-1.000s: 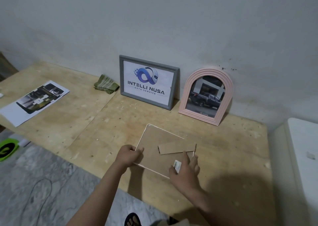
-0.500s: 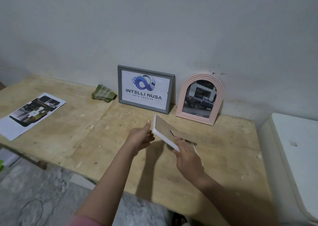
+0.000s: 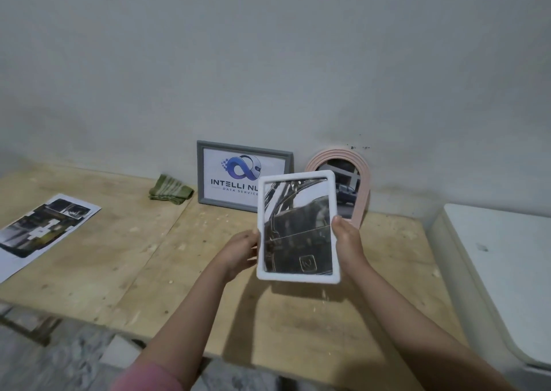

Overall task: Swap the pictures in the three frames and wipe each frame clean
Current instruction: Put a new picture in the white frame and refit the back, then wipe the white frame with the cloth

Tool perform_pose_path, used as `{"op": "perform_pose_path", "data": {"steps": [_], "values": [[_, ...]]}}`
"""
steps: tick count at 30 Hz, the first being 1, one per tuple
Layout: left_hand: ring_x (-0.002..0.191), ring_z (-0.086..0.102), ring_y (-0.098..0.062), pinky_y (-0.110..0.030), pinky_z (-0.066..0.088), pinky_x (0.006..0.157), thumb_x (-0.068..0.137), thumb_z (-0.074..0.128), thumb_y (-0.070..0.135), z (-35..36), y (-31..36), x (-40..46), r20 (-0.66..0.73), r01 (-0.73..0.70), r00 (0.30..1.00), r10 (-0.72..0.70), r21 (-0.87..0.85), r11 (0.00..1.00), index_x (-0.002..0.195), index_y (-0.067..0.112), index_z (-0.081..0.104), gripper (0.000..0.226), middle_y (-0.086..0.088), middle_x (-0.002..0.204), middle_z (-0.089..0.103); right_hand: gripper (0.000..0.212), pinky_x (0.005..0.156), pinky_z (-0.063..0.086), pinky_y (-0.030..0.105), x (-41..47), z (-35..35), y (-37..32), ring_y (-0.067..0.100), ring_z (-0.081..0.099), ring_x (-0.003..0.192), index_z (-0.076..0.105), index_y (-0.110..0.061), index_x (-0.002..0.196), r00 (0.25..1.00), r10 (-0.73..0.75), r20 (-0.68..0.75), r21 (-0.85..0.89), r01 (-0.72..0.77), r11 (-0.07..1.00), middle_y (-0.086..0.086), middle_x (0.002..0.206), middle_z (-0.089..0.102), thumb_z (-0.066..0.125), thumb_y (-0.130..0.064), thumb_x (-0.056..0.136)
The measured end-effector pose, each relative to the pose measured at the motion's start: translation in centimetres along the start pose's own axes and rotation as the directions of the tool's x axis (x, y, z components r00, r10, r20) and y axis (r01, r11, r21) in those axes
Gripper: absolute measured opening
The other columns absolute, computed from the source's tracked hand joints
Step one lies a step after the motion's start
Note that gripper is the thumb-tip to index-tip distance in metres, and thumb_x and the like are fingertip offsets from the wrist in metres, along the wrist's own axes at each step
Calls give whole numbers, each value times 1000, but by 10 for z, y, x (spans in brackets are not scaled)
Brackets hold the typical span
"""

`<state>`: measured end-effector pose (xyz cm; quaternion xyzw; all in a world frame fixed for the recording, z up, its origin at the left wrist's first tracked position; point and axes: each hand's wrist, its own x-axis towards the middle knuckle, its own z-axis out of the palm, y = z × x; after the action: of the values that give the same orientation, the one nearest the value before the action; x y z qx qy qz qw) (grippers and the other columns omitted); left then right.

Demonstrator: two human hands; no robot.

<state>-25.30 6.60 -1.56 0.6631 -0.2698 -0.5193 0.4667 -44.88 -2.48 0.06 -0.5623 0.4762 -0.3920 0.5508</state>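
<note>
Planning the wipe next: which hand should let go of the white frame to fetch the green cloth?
Probably the left hand: the green cloth lies on its side. The right hand can hold the white frame.

Dim, flat indoor light. Glare on white frame (image 3: 298, 226) glass. Soft arm shadows on surface (image 3: 119, 256) at 6 o'clock. Wide-angle bending at edges, slight softness.

The frame (image 3: 298, 278) held up is white, and its picture is dark grey and black with shiny streaks. The frame behind it (image 3: 208, 146) is grey, with a blue logo and dark letters on white. The arched frame (image 3: 362, 167) is pink. The cloth (image 3: 170, 193) is green with pale stripes. The table (image 3: 119, 256) is light yellow-brown wood. The paper (image 3: 41, 229) is white with a black and grey print. The sleeve (image 3: 143, 378) is pink.
</note>
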Motion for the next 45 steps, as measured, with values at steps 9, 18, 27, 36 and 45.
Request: {"op": "perform_pose_path", "data": {"steps": [9, 18, 27, 36, 45], "values": [[52, 54, -14, -26, 45, 51, 102, 37, 29, -37, -4, -13, -169, -159, 976, 140, -100, 982, 86, 12, 61, 33, -2, 65, 60, 85, 97, 43, 59, 28, 59, 54, 36, 57, 112, 57, -14, 119, 985, 164, 61, 111, -170, 979, 15, 120, 61, 41, -79, 67], [54, 51, -18, -24, 41, 49, 102, 40, 24, -129, -32, -41, -494, -168, 867, 60, -178, 970, 78, 7, 59, 36, -4, 59, 56, 43, 80, 54, 49, -5, 180, 24, 35, 65, 83, 65, -6, 90, 986, 121, 111, -81, -112, 990, 17, 88, 67, 41, -42, 96], [46, 33, -19, -33, 29, 50, 102, 27, 35, -225, -63, -40, -713, -66, 701, -26, -101, 993, 71, 11, 42, 42, -2, 52, 34, 39, 53, 37, 30, -13, 300, 18, 16, 45, 55, 62, -2, 86, 955, 37, 295, -217, 29, 976, 5, 66, 53, 38, -30, 100], [36, 29, -15, -20, 24, 36, 103, 30, 24, -285, -65, -1, -719, -88, 684, -123, -249, 965, 72, 9, 39, 36, -5, 51, 30, 41, 52, 34, 27, 43, 380, 41, 19, 44, 53, 55, -10, 72, 912, 88, 402, -297, 38, 954, 3, 59, 49, 37, -34, 100], [52, 35, -17, -29, 31, 52, 102, 31, 25, -358, -77, 22, -770, -78, 606, -199, -307, 949, 75, 10, 40, 32, -9, 61, 36, 42, 90, 51, 44, 115, 463, 68, 27, 60, 104, 49, -18, 128, 886, 105, 451, -581, 203, 789, 5, 127, 56, 47, -35, 89]]}}
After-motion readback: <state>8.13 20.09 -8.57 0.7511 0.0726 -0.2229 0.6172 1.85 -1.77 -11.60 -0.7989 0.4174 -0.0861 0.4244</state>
